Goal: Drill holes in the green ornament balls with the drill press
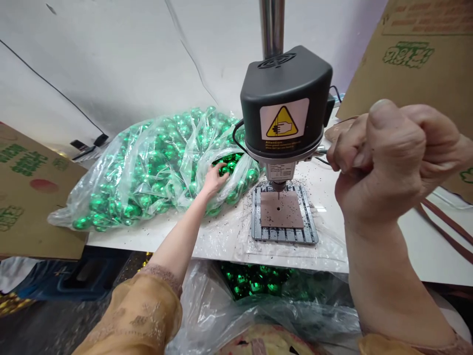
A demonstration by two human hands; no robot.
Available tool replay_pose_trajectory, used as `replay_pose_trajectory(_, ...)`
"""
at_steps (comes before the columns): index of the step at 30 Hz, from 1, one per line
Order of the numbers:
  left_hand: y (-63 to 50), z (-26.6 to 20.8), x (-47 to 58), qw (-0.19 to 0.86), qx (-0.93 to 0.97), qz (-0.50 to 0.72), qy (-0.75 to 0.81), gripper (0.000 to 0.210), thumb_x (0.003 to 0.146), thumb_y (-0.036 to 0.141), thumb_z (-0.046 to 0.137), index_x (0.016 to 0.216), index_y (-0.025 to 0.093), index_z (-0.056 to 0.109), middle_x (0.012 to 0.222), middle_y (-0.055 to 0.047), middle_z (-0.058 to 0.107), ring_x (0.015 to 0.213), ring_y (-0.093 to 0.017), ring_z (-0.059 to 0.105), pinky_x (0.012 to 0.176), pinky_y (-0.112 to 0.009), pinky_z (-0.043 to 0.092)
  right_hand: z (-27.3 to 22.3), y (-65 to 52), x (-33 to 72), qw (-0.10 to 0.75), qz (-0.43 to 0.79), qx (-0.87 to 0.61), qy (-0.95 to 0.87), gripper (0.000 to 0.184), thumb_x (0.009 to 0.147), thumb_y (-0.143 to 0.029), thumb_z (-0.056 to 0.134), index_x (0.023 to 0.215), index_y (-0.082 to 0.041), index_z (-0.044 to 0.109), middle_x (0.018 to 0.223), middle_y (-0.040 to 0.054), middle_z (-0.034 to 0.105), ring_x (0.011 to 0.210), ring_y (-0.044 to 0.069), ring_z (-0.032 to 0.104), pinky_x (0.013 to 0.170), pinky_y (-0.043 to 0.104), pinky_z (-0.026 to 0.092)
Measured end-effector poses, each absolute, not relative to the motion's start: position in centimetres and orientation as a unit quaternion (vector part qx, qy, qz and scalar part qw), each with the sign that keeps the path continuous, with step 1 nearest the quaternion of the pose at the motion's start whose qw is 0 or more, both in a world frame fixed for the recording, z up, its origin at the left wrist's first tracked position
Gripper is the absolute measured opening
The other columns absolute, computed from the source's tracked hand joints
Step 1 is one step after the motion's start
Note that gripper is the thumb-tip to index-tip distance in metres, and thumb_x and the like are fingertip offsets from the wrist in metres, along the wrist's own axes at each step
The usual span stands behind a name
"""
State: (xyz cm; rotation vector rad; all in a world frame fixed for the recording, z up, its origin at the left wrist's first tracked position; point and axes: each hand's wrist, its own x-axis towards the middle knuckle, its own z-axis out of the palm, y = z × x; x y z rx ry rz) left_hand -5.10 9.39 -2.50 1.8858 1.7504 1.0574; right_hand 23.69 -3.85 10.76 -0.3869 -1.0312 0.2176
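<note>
My left hand [215,178] reaches into the mouth of a clear plastic bag [177,170] full of shiny green mirror balls. Its fingers are closed about one green mirror ball [223,170], partly covering it. Close to the camera, my right hand [388,155] is a fist at the right of a black bench drill press [286,93]. The fist wraps the drill press lever, which is mostly hidden; a short metal part [320,151] shows at the machine's side. Below the chuck, a thin drill bit [279,195] points down at a brown board [271,217] with a small hole.
The board lies on a slotted grey base plate [258,236], strewn with dark shavings. More green balls [254,283] sit in an open plastic bag below the white table's front edge. Cardboard boxes stand at left [40,197] and right [414,29]. Brown straps [447,234] lie at right.
</note>
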Motion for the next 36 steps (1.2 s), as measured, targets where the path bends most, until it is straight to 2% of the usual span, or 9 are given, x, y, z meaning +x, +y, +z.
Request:
replay_pose_trajectory(4,7.0,-0.8,-3.4,0.337,0.567,0.526,0.537,0.04,0.079,0.042,0.075,0.11,0.021,0.06,0.088,-0.003,0.062,0.077,-0.017,0.062,0.069,-0.031,0.056,10.6,-3.7,23.8,0.842,0.1,-0.183,-0.497,0.043,0.083,-0.019,0.067,0.05,-0.022,0.04,0.041,-0.0051,0.038,0.037,0.011,0.038,0.041,0.035,0.031)
replay_pose_trajectory(7,3.8,-0.3,-1.1,0.444,0.541,0.53,0.479,0.045,0.079,0.052,0.073,0.109,0.023,0.055,0.093,-0.002,0.065,0.075,-0.015,0.065,0.067,-0.03,0.058,10.5,-3.6,23.7,0.848,0.085,-0.183,-0.49,0.044,0.084,-0.019,0.066,0.049,-0.022,0.041,0.041,-0.0055,0.035,0.036,0.01,0.037,0.04,0.034,0.029)
replay_pose_trajectory(10,0.8,-1.4,1.3,0.49,0.547,0.495,0.464,0.05,0.08,0.056,0.074,0.112,0.023,0.055,0.095,-0.002,0.069,0.074,-0.015,0.067,0.066,-0.028,0.056,10.6,-3.6,23.6,0.85,0.091,-0.174,-0.489,0.044,0.085,-0.017,0.065,0.05,-0.021,0.038,0.042,-0.006,0.031,0.037,0.01,0.037,0.04,0.032,0.027)
replay_pose_trajectory(14,-1.2,-4.1,3.7,0.486,0.579,0.475,0.451,0.056,0.077,0.056,0.078,0.116,0.022,0.057,0.095,-0.003,0.071,0.086,-0.016,0.067,0.074,-0.027,0.053,10.8,-4.0,23.6,0.837,0.107,-0.181,-0.506,0.043,0.086,-0.017,0.063,0.052,-0.021,0.036,0.042,-0.0061,0.028,0.038,0.01,0.038,0.04,0.032,0.027)
replay_pose_trajectory(19,-1.3,-6.4,4.9,0.456,0.606,0.45,0.472,0.056,0.08,0.054,0.077,0.121,0.021,0.058,0.109,-0.008,0.072,0.095,-0.018,0.067,0.082,-0.031,0.052,11.0,-4.5,23.7,0.83,0.126,-0.184,-0.511,0.043,0.086,-0.012,0.061,0.053,-0.02,0.034,0.044,-0.0056,0.03,0.039,0.008,0.038,0.039,0.03,0.026)
replay_pose_trajectory(22,-1.2,-6.7,5.1,0.43,0.626,0.44,0.479,0.052,0.081,0.053,0.076,0.119,0.022,0.06,0.112,-0.009,0.072,0.099,-0.02,0.067,0.084,-0.032,0.052,10.9,-4.5,23.6,0.83,0.118,-0.193,-0.51,0.043,0.086,-0.014,0.06,0.053,-0.021,0.033,0.044,-0.0052,0.033,0.039,0.009,0.036,0.039,0.031,0.027)
replay_pose_trajectory(26,-1.3,-6.6,5.6,0.414,0.647,0.434,0.471,0.049,0.081,0.053,0.076,0.117,0.022,0.062,0.118,-0.008,0.071,0.109,-0.022,0.066,0.092,-0.034,0.052,10.9,-4.5,23.4,0.825,0.107,-0.227,-0.506,0.047,0.089,-0.027,0.063,0.055,-0.022,0.03,0.045,-0.0044,0.037,0.04,0.01,0.034,0.04,0.033,0.029)
replay_pose_trajectory(33,-1.9,-6.8,6.2,0.354,0.702,0.415,0.458,0.05,0.08,0.049,0.078,0.12,0.022,0.064,0.12,-0.01,0.069,0.117,-0.027,0.062,0.104,-0.044,0.046,10.7,-4.2,23.5,0.828,0.106,-0.206,-0.511,0.048,0.087,-0.027,0.066,0.055,-0.022,0.031,0.045,-0.0055,0.029,0.039,0.009,0.035,0.041,0.032,0.028)
replay_pose_trajectory(36,-2.3,-6.9,6.2,0.315,0.74,0.398,0.441,0.051,0.079,0.047,0.08,0.122,0.024,0.064,0.126,-0.01,0.066,0.123,-0.029,0.057,0.109,-0.047,0.043,10.6,-4.0,23.4,0.824,0.08,-0.232,-0.51,0.049,0.09,-0.032,0.062,0.056,-0.022,0.028,0.046,-0.0049,0.031,0.039,0.009,0.033,0.04,0.032,0.028)
